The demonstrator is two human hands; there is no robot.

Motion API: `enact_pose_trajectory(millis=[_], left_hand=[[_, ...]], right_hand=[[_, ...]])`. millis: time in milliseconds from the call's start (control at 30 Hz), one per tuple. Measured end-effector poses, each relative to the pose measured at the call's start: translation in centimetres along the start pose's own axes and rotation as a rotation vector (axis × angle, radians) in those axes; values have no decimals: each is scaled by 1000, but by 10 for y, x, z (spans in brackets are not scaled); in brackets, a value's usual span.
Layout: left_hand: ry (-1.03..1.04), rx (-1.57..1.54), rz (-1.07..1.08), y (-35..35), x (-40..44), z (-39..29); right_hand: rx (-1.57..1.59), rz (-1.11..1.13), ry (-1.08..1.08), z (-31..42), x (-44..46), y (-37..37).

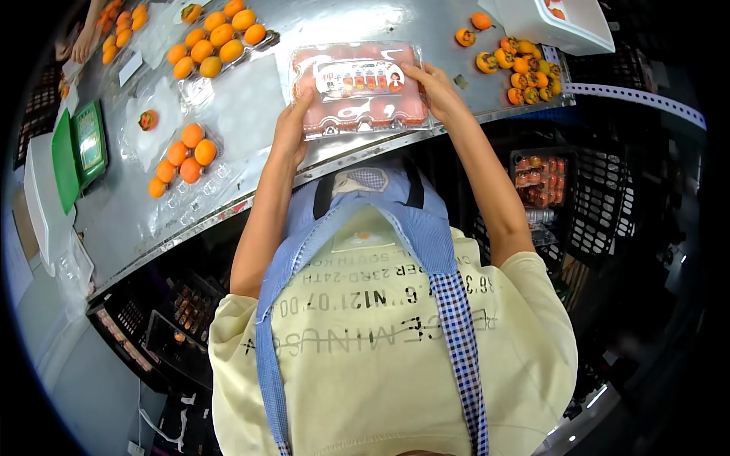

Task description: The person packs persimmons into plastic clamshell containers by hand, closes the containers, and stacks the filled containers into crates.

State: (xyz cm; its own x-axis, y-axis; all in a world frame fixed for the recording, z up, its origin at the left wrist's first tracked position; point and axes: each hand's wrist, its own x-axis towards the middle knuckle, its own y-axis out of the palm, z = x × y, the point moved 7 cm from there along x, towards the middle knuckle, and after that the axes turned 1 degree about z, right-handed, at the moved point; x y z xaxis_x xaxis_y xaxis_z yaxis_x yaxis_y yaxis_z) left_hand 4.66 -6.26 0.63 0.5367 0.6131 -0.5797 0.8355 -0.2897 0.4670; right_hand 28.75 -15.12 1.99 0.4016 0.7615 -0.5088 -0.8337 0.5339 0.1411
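A clear plastic fruit box (365,114) is held level at the front edge of the metal table. Pinkish round fruit fills it, and a white printed label (357,79) lies across its lid. My left hand (292,125) grips the box's left side, fingers partly hidden beneath. On the right, my right hand (438,90) holds the other side, a finger reaching onto the lid by the label's end. Whether the box touches the metal I cannot tell.
Orange persimmons sit in a tray (217,45) and a smaller group (182,159) at left. Loose persimmons (525,72) lie right, near a white foam box (563,26). A green scale (87,144) stands far left. Black crates (597,201) are below. Another person's hand (82,47) is top left.
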Motion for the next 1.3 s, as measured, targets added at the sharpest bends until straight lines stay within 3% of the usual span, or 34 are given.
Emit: enact_pose_trajectory(millis=[167,267,367,467,667,933,1033,1200,1233,1267,1300], left_hand=[[-37,-32,-13,-14,15,6],[-17,-55,-28,-22,29,13],[-6,-10,-18,-22,29,14],[-23,31,1,-17,35,13],[-54,-142,-7,-17,16,14],[97,-399,-89,-19,-11,25],[129,-324,-43,-20,-19,27],[66,-145,-243,-33,-23,50],[48,-117,-253,-51,-11,67],[88,-150,-257,-63,-3,75],[89,-124,-282,-74,4,82]], right_hand=[[-273,-41,-77,-6,34,9],[-1178,-191,-645,43,-7,41],[-1156,166,-908,46,-44,99],[-1434,212,-1128,23,-57,136],[-1433,237,-1051,6,-39,151],[-1535,205,-1121,-11,-34,160],[-1609,227,-1110,-20,-37,168],[-1652,190,-1045,-29,-44,190],[-1596,413,-841,-28,-39,201],[-1349,450,-992,-81,-7,211],[-1557,394,-903,-71,-14,214]])
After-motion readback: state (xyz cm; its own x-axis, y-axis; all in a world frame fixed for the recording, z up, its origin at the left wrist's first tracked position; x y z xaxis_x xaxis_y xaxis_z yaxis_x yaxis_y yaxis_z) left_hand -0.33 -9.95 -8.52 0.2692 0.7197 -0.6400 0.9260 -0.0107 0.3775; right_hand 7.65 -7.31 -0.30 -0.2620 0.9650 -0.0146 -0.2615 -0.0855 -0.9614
